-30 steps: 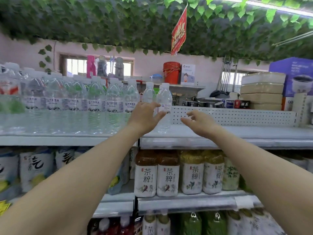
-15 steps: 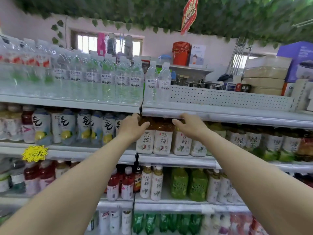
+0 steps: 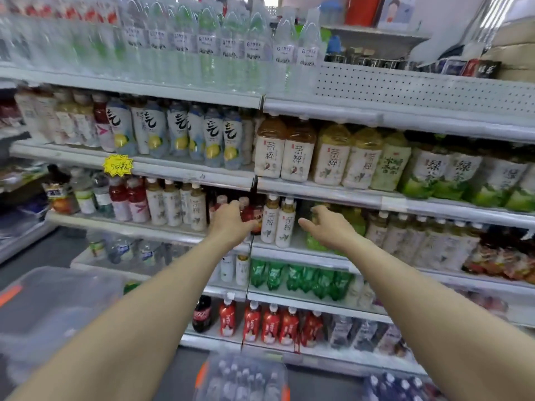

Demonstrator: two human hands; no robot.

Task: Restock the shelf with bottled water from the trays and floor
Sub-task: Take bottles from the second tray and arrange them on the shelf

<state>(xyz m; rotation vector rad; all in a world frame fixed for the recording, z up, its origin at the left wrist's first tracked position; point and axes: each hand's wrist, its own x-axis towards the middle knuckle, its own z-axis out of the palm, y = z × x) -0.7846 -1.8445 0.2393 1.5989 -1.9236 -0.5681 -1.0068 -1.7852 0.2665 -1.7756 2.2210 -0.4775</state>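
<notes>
Hands lowered, left hand point(image 3: 231, 224), right hand point(image 3: 328, 227), fingers relaxed, holding nothing

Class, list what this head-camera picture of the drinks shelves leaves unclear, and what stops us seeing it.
Head view: top-shelf water bottles, most caps cut off by the upper edge.
Head view: crate of bottled water, cut by the lower edge, blurred.
Head view: red bottles behind the left hand, partly hidden by it.

Water bottles point(image 3: 254, 50) are clear with white labels — the shelf point(image 3: 405, 111) pale grey, its back panel point(image 3: 419, 88) dotted with holes. The tag point(image 3: 118, 165) is yellow; the tray point(image 3: 200, 374) clear, orange-handled.
</notes>
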